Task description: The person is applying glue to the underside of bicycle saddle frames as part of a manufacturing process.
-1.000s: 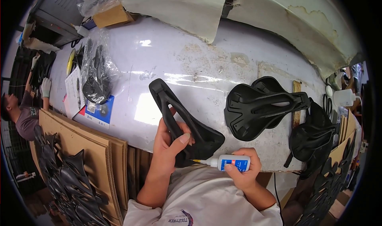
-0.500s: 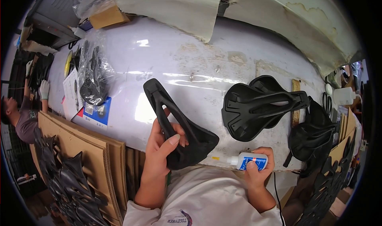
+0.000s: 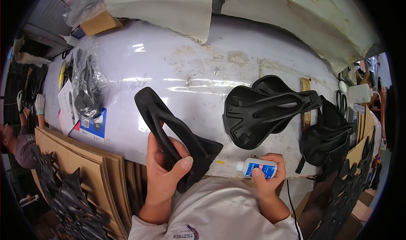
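Your left hand's (image 3: 164,173) fingers are clamped on a black saddle (image 3: 198,152), at 7 o'clock in view, narrow end toward 11. Your right hand's (image 3: 269,181) fingers wrap a bottle (image 3: 259,169), its nozzle (image 3: 220,162) pointing toward 9, just beside the saddle; contact is unclear. Overlapping saddles (image 3: 253,115) lie on the tabletop (image 3: 198,109) at 2 from yours.

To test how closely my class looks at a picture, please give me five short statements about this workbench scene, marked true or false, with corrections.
1. The left hand holds a black saddle. True.
2. The right hand holds scissors. False: it holds a white bottle.
3. The white bottle points toward the held saddle. True.
4. The clear plastic bag lies at the right end of the table. False: it lies toward the left end.
5. Cardboard sheets stand to the person's left. True.
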A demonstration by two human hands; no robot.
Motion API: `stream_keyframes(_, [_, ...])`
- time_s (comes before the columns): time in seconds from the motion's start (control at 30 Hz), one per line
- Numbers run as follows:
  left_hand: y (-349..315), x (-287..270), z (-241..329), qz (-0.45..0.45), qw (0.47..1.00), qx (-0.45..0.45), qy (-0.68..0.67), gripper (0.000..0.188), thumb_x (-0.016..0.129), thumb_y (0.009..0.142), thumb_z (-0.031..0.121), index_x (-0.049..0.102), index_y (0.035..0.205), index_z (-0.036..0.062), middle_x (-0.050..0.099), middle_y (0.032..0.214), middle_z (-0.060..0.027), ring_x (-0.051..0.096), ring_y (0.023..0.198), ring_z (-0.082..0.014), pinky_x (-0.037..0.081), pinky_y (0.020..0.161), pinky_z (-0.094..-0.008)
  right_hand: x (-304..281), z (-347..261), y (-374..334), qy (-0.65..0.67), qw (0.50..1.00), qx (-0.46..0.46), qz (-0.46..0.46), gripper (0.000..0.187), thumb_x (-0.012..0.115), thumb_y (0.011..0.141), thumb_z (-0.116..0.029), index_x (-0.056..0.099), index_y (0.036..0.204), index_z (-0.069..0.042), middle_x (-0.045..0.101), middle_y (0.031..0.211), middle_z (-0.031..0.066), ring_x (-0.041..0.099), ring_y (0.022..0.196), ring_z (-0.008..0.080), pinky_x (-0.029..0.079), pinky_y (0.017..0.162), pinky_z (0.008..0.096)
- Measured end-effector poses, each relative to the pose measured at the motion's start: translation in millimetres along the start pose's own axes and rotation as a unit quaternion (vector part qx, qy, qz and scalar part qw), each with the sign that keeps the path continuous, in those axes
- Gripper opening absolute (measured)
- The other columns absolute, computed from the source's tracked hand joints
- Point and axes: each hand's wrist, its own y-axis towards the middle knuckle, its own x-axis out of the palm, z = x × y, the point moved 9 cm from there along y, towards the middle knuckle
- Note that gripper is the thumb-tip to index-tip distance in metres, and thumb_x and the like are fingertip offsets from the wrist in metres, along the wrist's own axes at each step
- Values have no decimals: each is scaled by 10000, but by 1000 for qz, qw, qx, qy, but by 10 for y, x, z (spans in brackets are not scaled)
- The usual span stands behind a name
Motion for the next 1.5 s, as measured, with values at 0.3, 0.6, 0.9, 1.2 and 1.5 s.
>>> stream_keyframes(0.3, [-12,25,20,16,1000,1,22,886,778,809,134,252,1511,12,571,814,-39,578,740,-125,493,716,-261,35,-14,6,-11,1000,-2,-10,368,818,768,-117,589,1036,-10,615,893,40,563,757,76,475,682,225])
stream_keyframes(0.6, [-31,47,38,26,999,2,35,895,788,782,170,288,1508,18,580,808,-43,607,741,-154,512,724,-282,23,-115,10,-68,997,-40,-4,361,821,755,-102,590,1015,-7,621,859,41,559,712,71,472,647,225])
stream_keyframes(0.9, [-45,63,47,22,999,4,36,887,776,780,129,279,1506,17,593,819,-51,610,751,-152,514,742,-277,104,-423,-24,-134,978,-153,-35,418,865,707,-110,585,992,14,666,790,91,637,597,106,502,536,234])
stream_keyframes(1.2, [-50,60,33,21,999,3,31,892,777,777,124,274,1505,14,593,819,-51,611,752,-151,520,746,-282,105,-428,-37,-127,980,-146,-41,413,854,720,-88,579,1009,20,667,796,92,636,605,103,504,545,232])
stream_keyframes(1.5, [-54,57,38,21,999,4,31,890,780,773,125,282,1504,19,585,830,-54,612,759,-154,519,745,-282,115,-444,-28,-121,981,-144,-44,404,847,728,-81,576,1010,19,673,800,95,645,618,104,510,558,230])
